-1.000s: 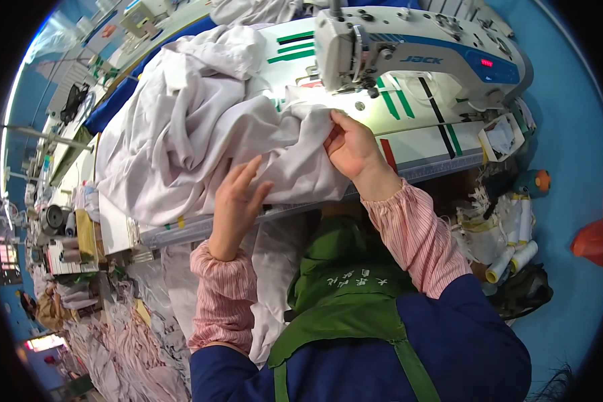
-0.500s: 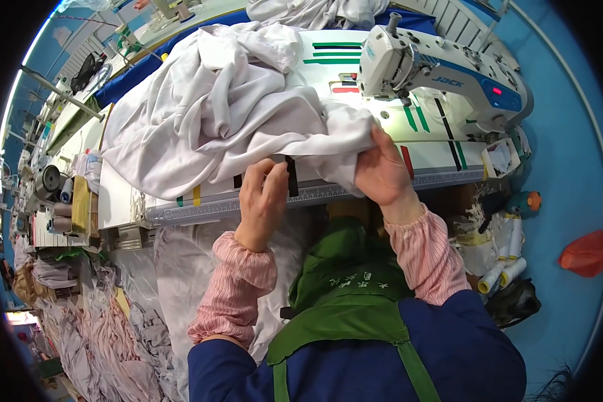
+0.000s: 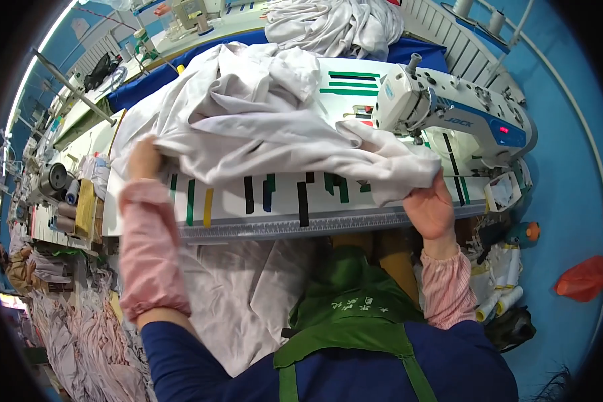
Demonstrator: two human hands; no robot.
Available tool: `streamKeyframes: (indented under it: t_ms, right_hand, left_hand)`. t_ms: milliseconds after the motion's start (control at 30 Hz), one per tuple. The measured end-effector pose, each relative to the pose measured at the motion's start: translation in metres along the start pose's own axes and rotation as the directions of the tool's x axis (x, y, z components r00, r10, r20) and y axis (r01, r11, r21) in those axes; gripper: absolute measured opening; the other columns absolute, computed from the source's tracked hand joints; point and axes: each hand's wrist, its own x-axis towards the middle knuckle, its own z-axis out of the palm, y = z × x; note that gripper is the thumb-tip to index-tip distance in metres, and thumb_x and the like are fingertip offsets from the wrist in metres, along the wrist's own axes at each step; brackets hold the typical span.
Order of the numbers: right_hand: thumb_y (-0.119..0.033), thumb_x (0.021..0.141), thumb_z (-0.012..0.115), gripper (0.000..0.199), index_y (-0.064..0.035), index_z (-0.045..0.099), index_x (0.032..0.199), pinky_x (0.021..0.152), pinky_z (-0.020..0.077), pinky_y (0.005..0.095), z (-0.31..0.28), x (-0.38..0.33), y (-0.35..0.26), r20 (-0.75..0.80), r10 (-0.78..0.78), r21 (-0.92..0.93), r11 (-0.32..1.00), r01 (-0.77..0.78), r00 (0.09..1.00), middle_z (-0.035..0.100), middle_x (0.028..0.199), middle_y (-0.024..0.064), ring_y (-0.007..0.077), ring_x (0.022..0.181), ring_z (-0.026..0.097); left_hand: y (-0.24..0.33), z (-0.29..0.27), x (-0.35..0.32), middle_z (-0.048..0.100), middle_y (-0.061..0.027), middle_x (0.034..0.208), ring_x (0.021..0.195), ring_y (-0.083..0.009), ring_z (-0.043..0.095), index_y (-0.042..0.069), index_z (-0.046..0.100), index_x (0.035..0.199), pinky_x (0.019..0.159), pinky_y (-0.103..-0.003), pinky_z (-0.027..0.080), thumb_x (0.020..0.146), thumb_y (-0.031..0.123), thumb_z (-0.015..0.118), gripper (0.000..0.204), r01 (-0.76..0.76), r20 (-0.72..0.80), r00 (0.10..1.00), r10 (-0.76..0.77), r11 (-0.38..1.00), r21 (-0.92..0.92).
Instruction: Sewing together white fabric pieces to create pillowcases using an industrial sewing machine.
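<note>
1. Stretching wide now: the left hand is clenched on one end of the white cloth, out by the left edge of the table, and the right hand pinches the other end near the table's front edge.
2. Both grips sit on the cloth's near edge, so that edge runs taut between them, probably to find and straighten it.
3. Most of the cloth lies heaped on the table behind that edge, its weight carried by the top rather than the arms.
4. Coloured tape strips and a ruler strip run along the table front, just under the stretched edge; they look like length marks.
5. Right of the cloth stands the sewing machine, close beside the right hand.
6. More white cloth hangs below the table, over the lap, next to the green apron.
</note>
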Motion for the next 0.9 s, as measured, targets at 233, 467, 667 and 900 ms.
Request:
streamKeyframes:
  t_ms: [233, 467, 667, 900]
  right_hand:
    - [-0.046, 0.097, 0.055, 0.066, -0.0087, 0.037, 0.148, 0.119, 0.0238, 0.0458, 0.025, 0.005, 0.032, -0.205, 0.071, -0.195, 0.974, -0.112, 0.976, 0.044, 0.149, 0.0094, 0.026, 0.138, 0.04]
    - [-0.054, 0.086, 0.068, 0.084, -0.0059, 0.036, 0.147, 0.11, 0.0389, 0.0504, 0.099, 0.053, 0.089, 0.173, 0.245, -0.105, 0.968, -0.229, 0.954, 0.048, 0.144, 0.0136, 0.0319, 0.131, 0.048]
    - [-0.052, 0.097, 0.053, 0.068, -0.0074, 0.039, 0.145, 0.106, 0.044, 0.0496, 0.119, 0.083, 0.079, 0.201, 0.268, -0.272, 0.939, -0.209, 0.942, 0.051, 0.142, 0.0137, 0.0303, 0.128, 0.052]
    - [-0.05, 0.1, 0.047, 0.061, -0.0105, 0.042, 0.145, 0.112, 0.0359, 0.0537, 0.119, 0.056, 0.068, 0.407, 0.069, 0.186, 0.97, -0.157, 0.911, 0.05, 0.145, 0.0119, 0.0312, 0.134, 0.047]
  left_hand:
    - [-0.18, -0.233, 0.102, 0.07, -0.0117, 0.086, 0.078, -0.0221, 0.069, 0.005, 0.068, 0.1, 0.073, -0.035, 0.056, 0.093, 0.011, 0.055, 0.015, 0.232, -0.49, 0.866, -0.103, 0.95, 0.21]
    - [0.104, -0.311, 0.126, 0.07, -0.0114, 0.101, 0.09, -0.0229, 0.069, 0.003, 0.066, 0.107, 0.079, -0.033, 0.055, 0.094, 0.009, 0.058, 0.017, -0.484, -0.435, 0.801, 0.412, 0.873, -0.065]
    - [0.238, -0.3, -0.004, 0.07, -0.0111, 0.114, 0.101, -0.0236, 0.068, 0.001, 0.065, 0.113, 0.083, -0.032, 0.055, 0.094, 0.008, 0.06, 0.022, -0.677, -0.434, 0.728, 0.531, 0.455, -0.579]
    - [0.254, -0.181, -0.158, 0.061, -0.0199, 0.124, 0.111, -0.0378, 0.059, -0.001, 0.057, 0.129, 0.095, -0.045, 0.046, 0.065, 0.021, 0.086, 0.074, -0.617, -0.393, 0.785, 0.479, 0.542, -0.571]
